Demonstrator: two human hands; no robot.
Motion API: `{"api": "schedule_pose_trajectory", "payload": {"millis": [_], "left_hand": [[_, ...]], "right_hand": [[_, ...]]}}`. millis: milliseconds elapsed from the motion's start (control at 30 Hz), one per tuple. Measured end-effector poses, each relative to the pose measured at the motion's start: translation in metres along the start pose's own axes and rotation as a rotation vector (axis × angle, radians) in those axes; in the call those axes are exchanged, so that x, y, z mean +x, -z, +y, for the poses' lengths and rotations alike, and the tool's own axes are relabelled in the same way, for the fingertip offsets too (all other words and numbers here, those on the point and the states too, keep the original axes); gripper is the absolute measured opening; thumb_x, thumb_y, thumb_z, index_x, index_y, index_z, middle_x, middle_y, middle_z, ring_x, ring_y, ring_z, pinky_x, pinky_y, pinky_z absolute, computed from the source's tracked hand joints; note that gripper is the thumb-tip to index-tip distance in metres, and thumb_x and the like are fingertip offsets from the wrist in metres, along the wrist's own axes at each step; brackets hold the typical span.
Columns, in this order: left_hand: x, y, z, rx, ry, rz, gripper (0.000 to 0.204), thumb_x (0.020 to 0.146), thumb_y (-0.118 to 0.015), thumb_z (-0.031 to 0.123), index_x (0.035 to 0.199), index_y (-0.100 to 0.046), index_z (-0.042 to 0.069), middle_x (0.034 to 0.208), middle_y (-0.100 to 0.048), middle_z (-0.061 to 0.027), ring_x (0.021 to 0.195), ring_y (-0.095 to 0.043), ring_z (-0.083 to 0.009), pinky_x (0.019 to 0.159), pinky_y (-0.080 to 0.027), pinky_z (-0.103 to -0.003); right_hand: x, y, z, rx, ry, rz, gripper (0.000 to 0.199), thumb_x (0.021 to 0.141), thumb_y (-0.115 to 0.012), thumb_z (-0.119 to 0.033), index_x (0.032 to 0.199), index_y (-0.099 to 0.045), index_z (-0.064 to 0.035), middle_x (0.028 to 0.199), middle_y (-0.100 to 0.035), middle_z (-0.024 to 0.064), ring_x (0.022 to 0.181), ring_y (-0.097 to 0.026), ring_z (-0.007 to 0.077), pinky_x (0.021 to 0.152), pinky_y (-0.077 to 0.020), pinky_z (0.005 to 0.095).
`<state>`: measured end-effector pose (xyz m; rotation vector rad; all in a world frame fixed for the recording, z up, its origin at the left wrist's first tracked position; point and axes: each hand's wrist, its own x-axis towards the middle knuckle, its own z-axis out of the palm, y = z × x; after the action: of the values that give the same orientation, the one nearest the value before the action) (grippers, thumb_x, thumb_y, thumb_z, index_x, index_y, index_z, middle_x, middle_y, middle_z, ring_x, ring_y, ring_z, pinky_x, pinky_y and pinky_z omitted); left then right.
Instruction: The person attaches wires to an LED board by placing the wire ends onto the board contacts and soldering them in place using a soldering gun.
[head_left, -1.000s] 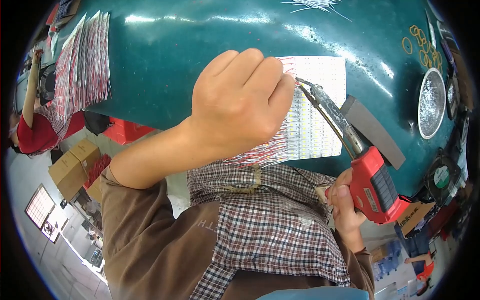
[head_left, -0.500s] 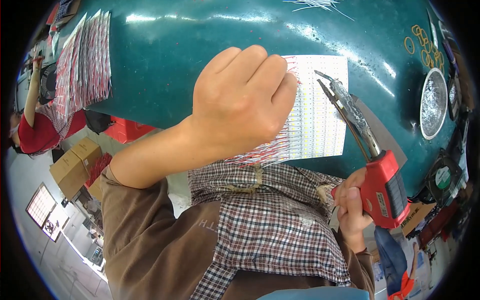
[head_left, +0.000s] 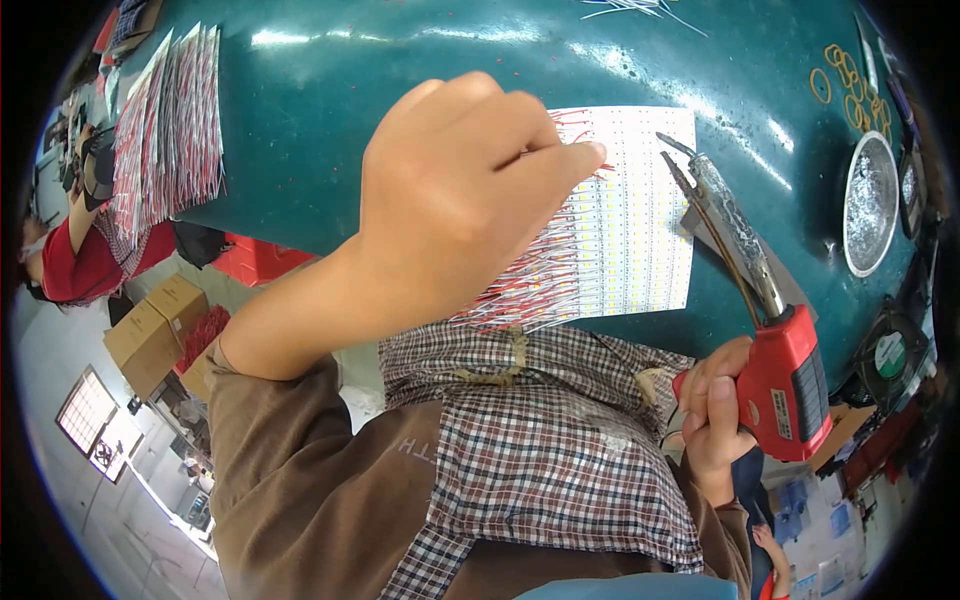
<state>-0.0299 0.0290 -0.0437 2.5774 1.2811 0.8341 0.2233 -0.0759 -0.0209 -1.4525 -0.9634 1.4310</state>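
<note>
A white LED circuit board panel [head_left: 650, 230] lies near the table edge, with many red and white wires [head_left: 530, 285] along its left side. My left hand [head_left: 455, 185] is closed in a pinch above those wires, and red wire ends show just below its fingertips. The hand hides the upper left of the panel and most of what it pinches. My right hand [head_left: 715, 410] grips a red soldering gun [head_left: 785, 385] by its handle. The gun's metal barrel slants up, with its tip and a thin feed tube over the panel's right side.
Bundles of wired strips [head_left: 170, 130] stand at the table's left. To the right are a metal bowl [head_left: 870, 205], rubber bands [head_left: 855, 95] and a small fan [head_left: 888, 355]. Loose white wires [head_left: 640, 8] lie at the far edge. Another person [head_left: 80, 250] sits at far left.
My left hand has shifted slightly left and turned, so its pinching fingertips now show. The soldering gun in my right hand has moved a little to the right, away from the wires.
</note>
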Motion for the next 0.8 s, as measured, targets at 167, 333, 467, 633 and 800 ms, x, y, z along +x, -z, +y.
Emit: {"api": "schedule_pose_trajectory", "payload": {"millis": [167, 333, 467, 633, 800], "left_hand": [[-0.005, -0.007, -0.001, 0.133, -0.104, 0.043, 0.026, 0.057, -0.068, 0.005, 0.083, -0.069, 0.01, 0.067, -0.053, 0.0013, 0.057, -0.046, -0.0141, 0.048, -0.032, -0.028], [-0.004, -0.01, 0.002, 0.209, -0.127, 0.018, 0.027, 0.056, -0.066, 0.008, 0.083, -0.068, 0.009, 0.066, -0.052, 0.0026, 0.056, -0.046, -0.0124, 0.047, -0.03, -0.027], [-0.006, -0.01, 0.003, 0.23, -0.129, 0.028, 0.027, 0.057, -0.065, 0.008, 0.083, -0.068, 0.009, 0.065, -0.052, 0.0028, 0.055, -0.046, -0.0119, 0.046, -0.029, -0.027], [-0.007, -0.009, 0.002, 0.226, -0.157, 0.042, 0.028, 0.057, -0.065, 0.008, 0.084, -0.068, 0.008, 0.064, -0.052, 0.0026, 0.055, -0.046, -0.0118, 0.046, -0.029, -0.027], [-0.006, -0.009, 0.003, 0.232, -0.142, 0.017, 0.027, 0.057, -0.065, 0.007, 0.083, -0.068, 0.007, 0.065, -0.051, 0.0024, 0.054, -0.046, -0.012, 0.045, -0.03, -0.027]], "right_hand": [[-0.002, 0.001, 0.001, -0.024, 0.027, -0.029, 0.013, 0.083, -0.052, -0.007, 0.089, -0.045, 0.0027, 0.066, -0.044, 0.0059, 0.037, -0.03, 0.0054, 0.038, -0.0313, 0.0207], [-0.009, 0.007, 0.005, -0.101, 0.015, -0.071, 0.021, 0.084, -0.052, -0.009, 0.099, -0.045, 0.0045, 0.058, -0.04, 0.0026, 0.039, -0.031, 0.0057, 0.039, -0.0316, 0.0212], [-0.012, 0.009, 0.007, -0.161, -0.033, -0.101, 0.027, 0.085, -0.052, -0.011, 0.106, -0.045, 0.0043, 0.055, -0.038, 0.0005, 0.04, -0.031, 0.006, 0.04, -0.0316, 0.0226], [-0.01, 0.003, 0.004, -0.085, -0.035, -0.077, 0.029, 0.085, -0.054, -0.012, 0.106, -0.045, 0.0049, 0.055, -0.039, 0.0013, 0.04, -0.031, 0.0064, 0.04, -0.0314, 0.0227], [-0.011, 0.011, 0.009, -0.147, -0.004, -0.114, 0.027, 0.085, -0.055, -0.012, 0.104, -0.045, 0.005, 0.055, -0.039, 0.0014, 0.04, -0.032, 0.0067, 0.04, -0.032, 0.0228]]}}
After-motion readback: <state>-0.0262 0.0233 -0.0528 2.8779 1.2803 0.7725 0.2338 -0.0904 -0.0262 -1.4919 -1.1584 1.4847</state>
